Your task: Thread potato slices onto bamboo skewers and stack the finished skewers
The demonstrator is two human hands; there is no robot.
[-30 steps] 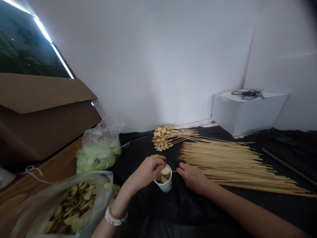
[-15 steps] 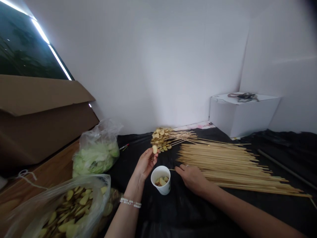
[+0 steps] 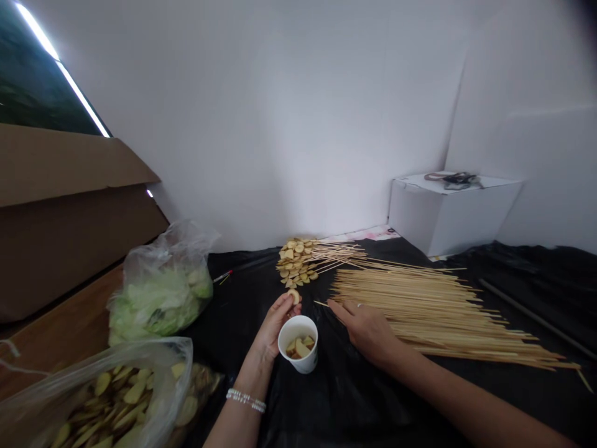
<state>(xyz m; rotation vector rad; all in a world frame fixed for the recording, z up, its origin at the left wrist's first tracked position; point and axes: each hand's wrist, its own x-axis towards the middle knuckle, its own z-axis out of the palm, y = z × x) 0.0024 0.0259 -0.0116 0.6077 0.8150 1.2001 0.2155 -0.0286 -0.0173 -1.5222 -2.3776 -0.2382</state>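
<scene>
Between the fingertips of my left hand is a potato slice, held just behind a white paper cup. More slices lie inside the cup. My right hand is closed on a thin bamboo skewer, whose tip points left toward the slice without touching it. Under and beyond that hand spreads a wide layer of loose skewers. Behind my left hand lies a pile of skewered potato slices, their sticks pointing right.
At the left, an open plastic bag of potato slices stands before a bag of pale green vegetable pieces. A cardboard box sits behind them. A white box stands back right on the black sheet, near a dark rod.
My left hand has lowered slightly with the slice, which is turned differently. The skewer in my right hand has risen and shows more of its tip. The view has shifted a little.
</scene>
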